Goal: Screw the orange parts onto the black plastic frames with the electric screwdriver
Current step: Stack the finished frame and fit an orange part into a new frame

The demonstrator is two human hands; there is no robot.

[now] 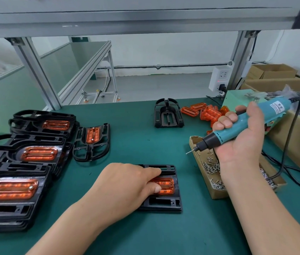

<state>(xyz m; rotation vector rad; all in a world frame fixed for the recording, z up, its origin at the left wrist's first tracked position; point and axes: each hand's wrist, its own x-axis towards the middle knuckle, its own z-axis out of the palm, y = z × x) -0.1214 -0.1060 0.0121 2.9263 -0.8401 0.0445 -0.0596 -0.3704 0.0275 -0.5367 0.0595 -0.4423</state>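
Observation:
A black plastic frame (165,203) lies flat on the green mat in front of me, with an orange part (167,184) seated in its middle. My left hand (127,184) rests on the frame, fingers pressing on the orange part and covering its left half. My right hand (243,137) grips the teal electric screwdriver (245,124) above the screw box, its bit pointing down and left, well clear of the frame. An empty black frame (167,115) sits at the back centre beside a pile of loose orange parts (206,111).
Stacks of black frames with orange parts fitted (16,188) fill the left side, one more frame (92,142) lying beside them. A cardboard box of small screws (213,172) sits right of centre. The screwdriver's black cable (291,173) loops over the mat; cardboard cartons (281,83) stand at right.

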